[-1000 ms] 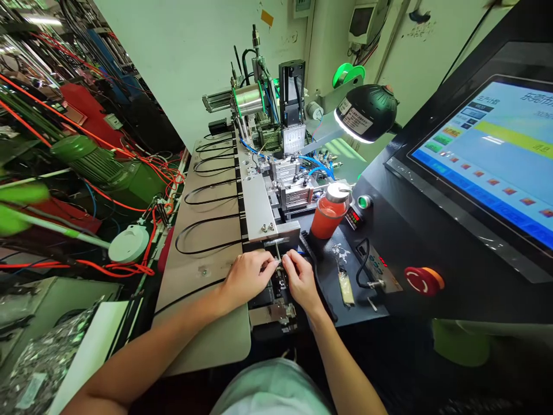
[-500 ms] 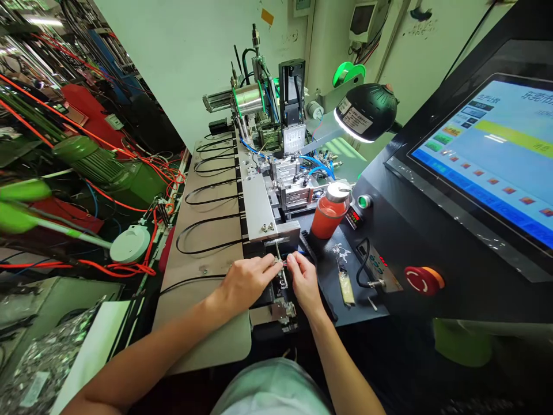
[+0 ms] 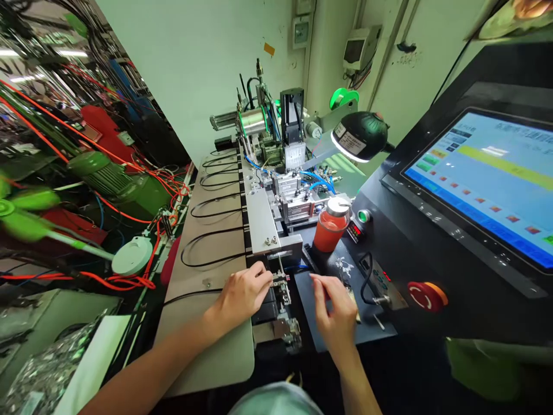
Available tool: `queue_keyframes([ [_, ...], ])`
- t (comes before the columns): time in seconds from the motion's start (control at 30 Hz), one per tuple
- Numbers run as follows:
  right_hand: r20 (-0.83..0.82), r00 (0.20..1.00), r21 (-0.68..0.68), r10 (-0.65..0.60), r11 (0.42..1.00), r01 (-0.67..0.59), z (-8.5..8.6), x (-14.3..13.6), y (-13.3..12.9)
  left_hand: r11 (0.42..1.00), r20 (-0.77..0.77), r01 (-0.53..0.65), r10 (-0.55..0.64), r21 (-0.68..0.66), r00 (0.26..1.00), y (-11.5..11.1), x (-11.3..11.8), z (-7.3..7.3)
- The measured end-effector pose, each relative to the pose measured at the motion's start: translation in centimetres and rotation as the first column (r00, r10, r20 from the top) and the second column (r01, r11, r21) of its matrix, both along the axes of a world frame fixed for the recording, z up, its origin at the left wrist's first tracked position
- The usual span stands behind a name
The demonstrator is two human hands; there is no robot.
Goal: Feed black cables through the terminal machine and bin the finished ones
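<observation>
Head view: the left hand (image 3: 246, 291) pinches narrowly at a small metal clamp (image 3: 284, 290) along the right edge of the bench (image 3: 220, 360). The right hand (image 3: 337, 305) hovers nearby, fingertips nearly meeting; I cannot tell what either holds.

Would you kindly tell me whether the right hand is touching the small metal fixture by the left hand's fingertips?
Apart: the head view shows dark work surface between the right hand and the small metal fixture.

Factory workshop, green motor (image 3: 101, 174), touchscreen panel (image 3: 479, 178), red emergency button (image 3: 425, 297), orange hoses (image 3: 116, 282)
</observation>
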State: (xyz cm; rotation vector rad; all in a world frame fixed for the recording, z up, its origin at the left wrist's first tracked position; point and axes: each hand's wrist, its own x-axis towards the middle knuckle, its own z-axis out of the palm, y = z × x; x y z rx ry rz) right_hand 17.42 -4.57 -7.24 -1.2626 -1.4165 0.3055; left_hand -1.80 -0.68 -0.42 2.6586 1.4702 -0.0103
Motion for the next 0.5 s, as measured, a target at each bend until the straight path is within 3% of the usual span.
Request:
queue_keyframes([
  [0.17, -0.060, 0.998, 0.031, -0.010, 0.999, 0.012, 1.2, 0.5, -1.3, 1.000, 0.045, -0.005, 0.005, 0.021, 0.999, 0.1, 0.4, -0.2],
  [0.27, -0.137, 0.991, 0.037, 0.010, 0.999, -0.005, 1.8, 0.4, -2.2, 0.998, 0.077, -0.019, 0.014, 0.054, 0.997, 0.7, -1.0, 1.1],
  [0.37, -0.163, 0.986, 0.045, 0.026, 0.999, -0.019, 2.2, 1.0, -2.9, 0.998, 0.048, -0.038, 0.035, 0.042, 0.998, 1.2, -6.0, 4.0],
  [0.5, -0.198, 0.980, -0.032, 0.027, 0.999, -0.034, 2.3, 2.3, -3.1, 0.963, 0.145, -0.271, 0.266, 0.014, 0.953, 0.3, -15.5, 9.2],
])
